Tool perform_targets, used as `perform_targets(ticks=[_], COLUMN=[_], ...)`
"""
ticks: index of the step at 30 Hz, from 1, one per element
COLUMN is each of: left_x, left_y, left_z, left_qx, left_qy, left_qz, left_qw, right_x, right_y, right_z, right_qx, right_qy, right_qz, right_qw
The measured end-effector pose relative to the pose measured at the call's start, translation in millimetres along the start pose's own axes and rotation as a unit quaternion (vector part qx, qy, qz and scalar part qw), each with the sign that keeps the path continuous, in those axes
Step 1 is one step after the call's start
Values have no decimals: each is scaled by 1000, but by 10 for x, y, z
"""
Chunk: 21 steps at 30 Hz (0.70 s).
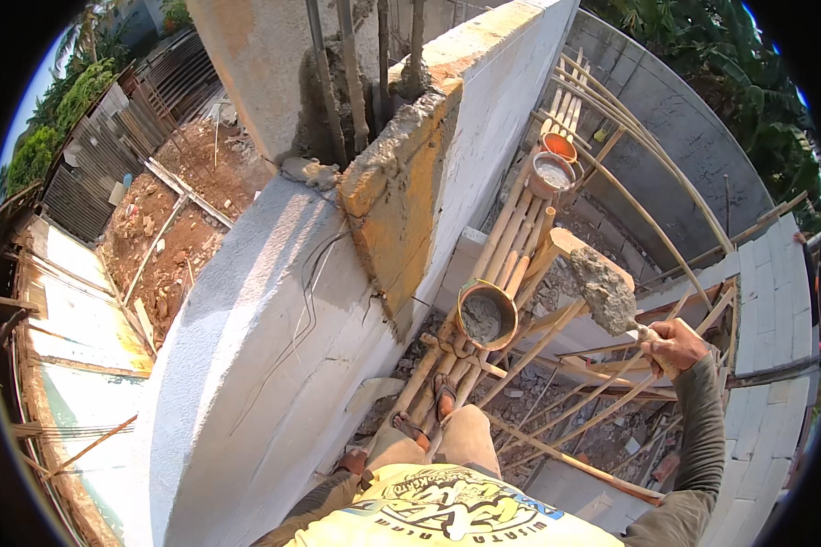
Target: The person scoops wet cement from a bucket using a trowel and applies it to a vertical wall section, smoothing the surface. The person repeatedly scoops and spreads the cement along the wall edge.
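My right hand point(677, 348) grips a trowel handle point(651, 343) at the right, its blade loaded with grey wet mortar point(607, 296) in front of a tan surface. My left hand point(351, 462) is low beside my leg, near the white wall point(237, 346), partly hidden, so its grip is unclear. A bucket of grey mortar point(486, 313) sits on bamboo poles point(511, 232) where my sandaled feet stand. Above stands a concrete column point(246, 64) with exposed rebar and fresh mortar at its base, beside an orange-stained block edge point(397, 214).
Farther along the scaffold sit a grey-filled bucket point(553, 175) and an orange bucket point(557, 146). Rubble point(634, 447) lies below among bamboo braces. A curved grey block wall point(711, 137) bounds the right; a dirt yard point(155, 237) with corrugated fencing lies left, below the wall.
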<state>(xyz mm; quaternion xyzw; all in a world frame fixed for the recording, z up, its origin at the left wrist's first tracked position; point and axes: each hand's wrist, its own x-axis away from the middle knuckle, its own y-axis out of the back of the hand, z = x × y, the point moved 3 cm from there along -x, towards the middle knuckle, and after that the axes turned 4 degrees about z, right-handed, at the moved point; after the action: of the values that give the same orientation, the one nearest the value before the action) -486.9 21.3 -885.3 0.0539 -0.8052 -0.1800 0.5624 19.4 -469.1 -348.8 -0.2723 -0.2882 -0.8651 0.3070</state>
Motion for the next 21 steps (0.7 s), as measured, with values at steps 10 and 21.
perform_targets(ticks=[10, 21], left_x=[-515, -291], left_y=[-731, -1235], left_z=[-207, -310], left_qx=[-59, -35], left_qy=[-173, -131], left_qz=[-134, -10], left_qw=[974, 991], right_x=[1326, 1036], right_y=[-53, -1677], right_z=[3741, 5497], right_qx=[241, 609], right_qy=[-52, -127], right_qz=[32, -66], right_qw=[969, 780])
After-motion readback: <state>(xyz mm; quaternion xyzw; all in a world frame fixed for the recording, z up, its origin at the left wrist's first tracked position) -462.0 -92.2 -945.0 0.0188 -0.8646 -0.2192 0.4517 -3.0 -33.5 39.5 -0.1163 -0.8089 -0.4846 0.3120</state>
